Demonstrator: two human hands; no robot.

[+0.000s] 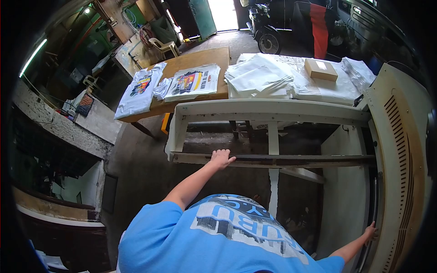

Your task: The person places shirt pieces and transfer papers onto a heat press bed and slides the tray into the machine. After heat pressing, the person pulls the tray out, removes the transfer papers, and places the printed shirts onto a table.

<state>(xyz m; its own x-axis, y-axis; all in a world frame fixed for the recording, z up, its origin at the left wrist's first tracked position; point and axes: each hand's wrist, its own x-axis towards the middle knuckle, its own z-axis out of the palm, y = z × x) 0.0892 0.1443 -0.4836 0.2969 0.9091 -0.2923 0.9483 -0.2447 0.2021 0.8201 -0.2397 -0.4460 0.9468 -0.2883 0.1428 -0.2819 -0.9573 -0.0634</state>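
Note:
My left hand (221, 158) lies over a long dark rail (300, 157) at the front of a white metal frame (273, 109). Its fingers stretch across the rail and the thumb points right. Far to the lower right, my right hand (371, 232) reaches to the inner side of a tall cream machine panel (400, 136). There its fingers curl at a thin upright metal bar (375, 200); part of the grip is hidden. Through the open frame show a white crosspiece (273, 141) and the dark floor.
Beyond the frame, a wooden table (200, 59) bears a printed white shirt (142, 88) and printed sheets (193, 82). Beside it, a white-covered table (314, 88) holds stacked white cloth (259, 75) and a cardboard box (321, 69). A motorcycle (268, 38) stands near the bright doorway.

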